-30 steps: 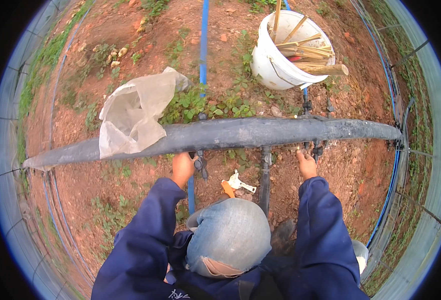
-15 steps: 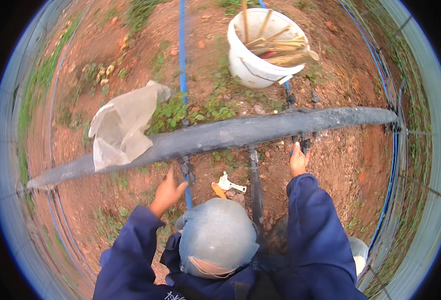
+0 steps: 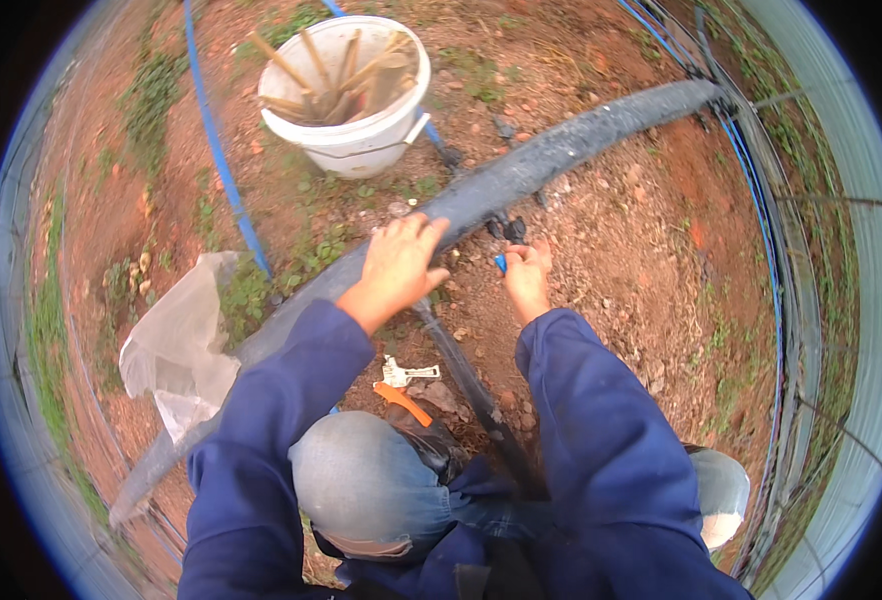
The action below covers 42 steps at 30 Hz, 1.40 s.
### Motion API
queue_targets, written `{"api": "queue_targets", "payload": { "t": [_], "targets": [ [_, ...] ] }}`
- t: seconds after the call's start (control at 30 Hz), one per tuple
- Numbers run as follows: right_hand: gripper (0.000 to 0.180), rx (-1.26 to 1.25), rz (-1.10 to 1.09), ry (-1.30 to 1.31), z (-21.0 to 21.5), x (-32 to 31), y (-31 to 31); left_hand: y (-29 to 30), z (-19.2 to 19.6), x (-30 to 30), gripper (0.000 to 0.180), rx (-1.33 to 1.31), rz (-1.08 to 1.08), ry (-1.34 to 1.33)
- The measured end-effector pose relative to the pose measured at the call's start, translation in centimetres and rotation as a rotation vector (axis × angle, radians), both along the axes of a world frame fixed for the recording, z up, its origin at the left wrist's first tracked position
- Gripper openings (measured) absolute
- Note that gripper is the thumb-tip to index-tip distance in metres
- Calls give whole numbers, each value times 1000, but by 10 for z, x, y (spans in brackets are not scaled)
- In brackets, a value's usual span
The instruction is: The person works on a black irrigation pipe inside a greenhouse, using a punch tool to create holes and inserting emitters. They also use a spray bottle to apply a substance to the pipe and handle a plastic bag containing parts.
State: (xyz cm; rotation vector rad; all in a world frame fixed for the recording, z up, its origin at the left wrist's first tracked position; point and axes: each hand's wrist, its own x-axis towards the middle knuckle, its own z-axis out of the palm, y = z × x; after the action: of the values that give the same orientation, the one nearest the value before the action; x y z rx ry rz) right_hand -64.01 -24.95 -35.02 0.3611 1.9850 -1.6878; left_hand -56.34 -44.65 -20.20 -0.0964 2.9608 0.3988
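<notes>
Grey pipe beside open soil

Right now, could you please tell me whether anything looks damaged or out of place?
A crumpled plastic sheet lies loosely across the left part of the thick grey pipe, as if dropped there; the jeans also look torn.

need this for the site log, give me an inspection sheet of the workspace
Surface: reddish soil, weeds
Things at hand: thick dark pipe; black fitting beside it; blue piece
Clutter: white bucket of sticks; plastic bag partly over the pipe; orange-handled tool
Left hand: open over the pipe, contact unclear
Right hand: near the fitting, blue piece right by it, grip unclear
Cables: nothing seen; only blue hoses
Surroundings: pale sheeting at both sides
</notes>
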Motion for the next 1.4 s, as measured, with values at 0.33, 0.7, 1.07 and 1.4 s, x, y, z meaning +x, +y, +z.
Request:
{"api": "queue_targets", "payload": {
  "t": [0.33,0.7,1.07,1.4],
  "targets": [
    [17,-67,-261,-53,-3,-14,25,4,-45,-16,98,-289,8,-88],
    [27,30,97,34,7,19,-3,27,5,-42,37,197,-124,-331],
    [22,-60,102,140,19,24,8,43,-58,-37,23,709,129,-267],
    [41,446,448,402,47,29,61,54,-68,-83,15,436,-174,-148]
  ]
}}
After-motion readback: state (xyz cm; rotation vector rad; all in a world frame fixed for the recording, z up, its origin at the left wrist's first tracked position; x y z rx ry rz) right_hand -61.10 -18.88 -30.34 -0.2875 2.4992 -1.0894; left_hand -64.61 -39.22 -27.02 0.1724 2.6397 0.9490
